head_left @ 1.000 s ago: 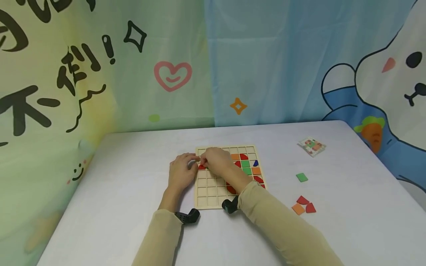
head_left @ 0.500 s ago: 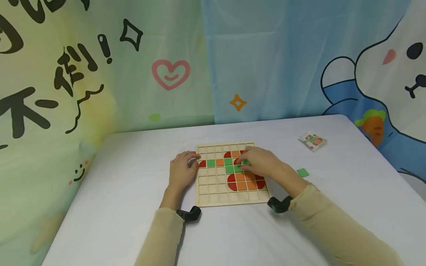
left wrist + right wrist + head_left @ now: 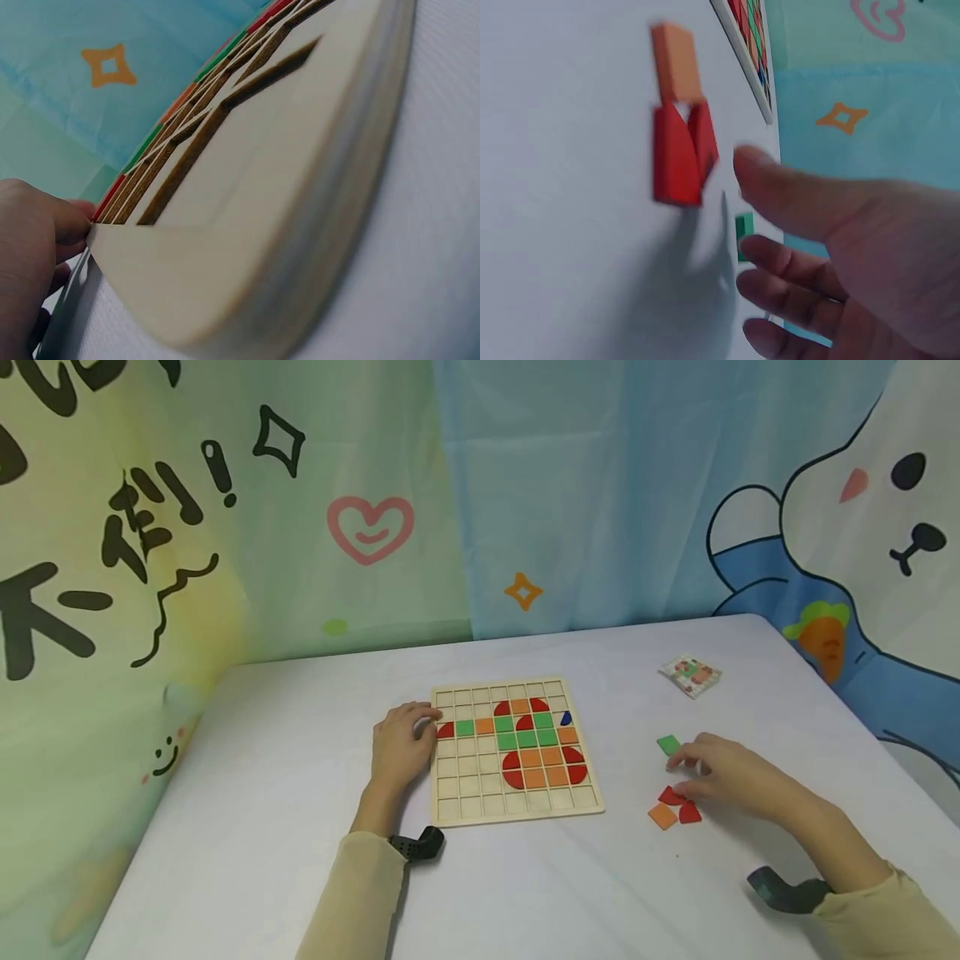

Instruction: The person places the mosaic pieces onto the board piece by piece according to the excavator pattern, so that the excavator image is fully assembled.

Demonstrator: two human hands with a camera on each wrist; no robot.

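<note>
A square wooden grid board (image 3: 472, 785) lies flat on the table, with red, green and orange pieces set in some of its cells. At the board's left edge my left hand (image 3: 402, 745) rests with its fingertips touching the rim; in the left wrist view, that hand (image 3: 34, 251) meets the board's edge (image 3: 247, 300). My right hand (image 3: 738, 777) hovers off to the right, fingers spread apart and nothing between them. Close to its fingertips are a green square piece (image 3: 668, 744), two red quarter-round pieces (image 3: 689, 812) and an orange square piece (image 3: 663, 816).
A small stack of patterned cards (image 3: 691, 676) in clear wrapping sits at the back right of the white table (image 3: 525, 893). Behind the table hangs a printed curtain (image 3: 585, 510). A small dark blue piece (image 3: 566, 718) sits on the board's right side.
My right hand has left the board and moved right to the loose pieces. A green and an orange piece now show beside the red one in the left row. The left hand stays at the rim.
</note>
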